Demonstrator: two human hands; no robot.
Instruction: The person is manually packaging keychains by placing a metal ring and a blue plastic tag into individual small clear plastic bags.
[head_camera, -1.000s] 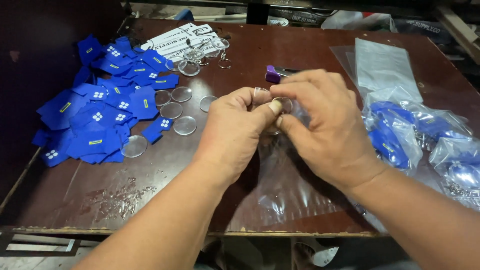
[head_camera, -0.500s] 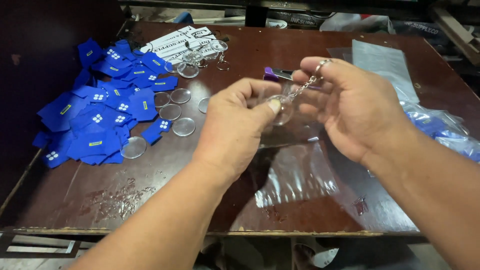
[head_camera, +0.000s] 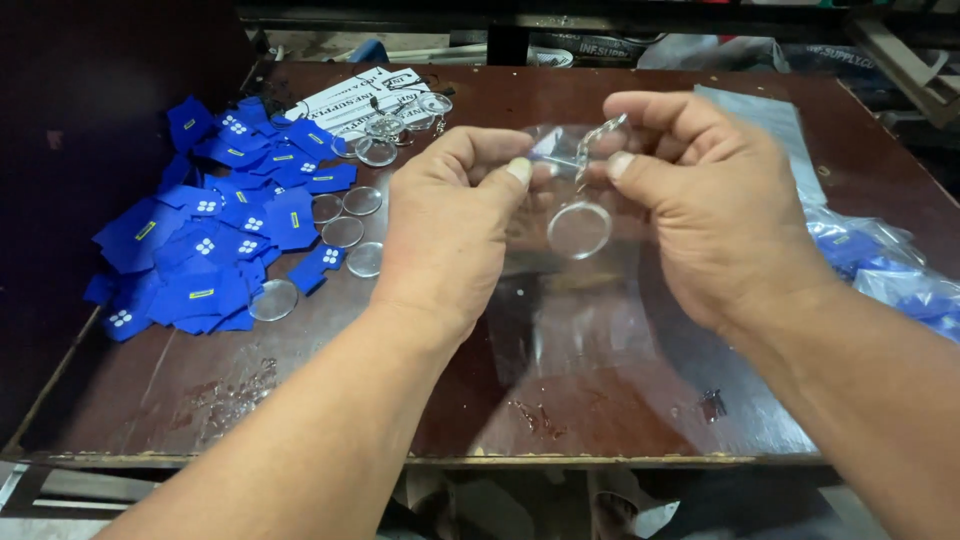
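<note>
— Dark brown wooden tabletop (head_camera: 300, 400), scuffed. What's at the left?

— Heap of small blue shirt-shaped cutouts (head_camera: 215, 245), loose clear round plastic discs (head_camera: 345, 232) beside it

— And the hands?

— Left hand (head_camera: 450, 235) pinches a thin clear plastic sleeve (head_camera: 560, 300). Right hand (head_camera: 715, 205) pinches a clear round keyring disc with a metal chain (head_camera: 580, 215) at the sleeve's mouth, above the tabletop

— Far right?

— Clear bags of blue pieces (head_camera: 885, 265)
</note>
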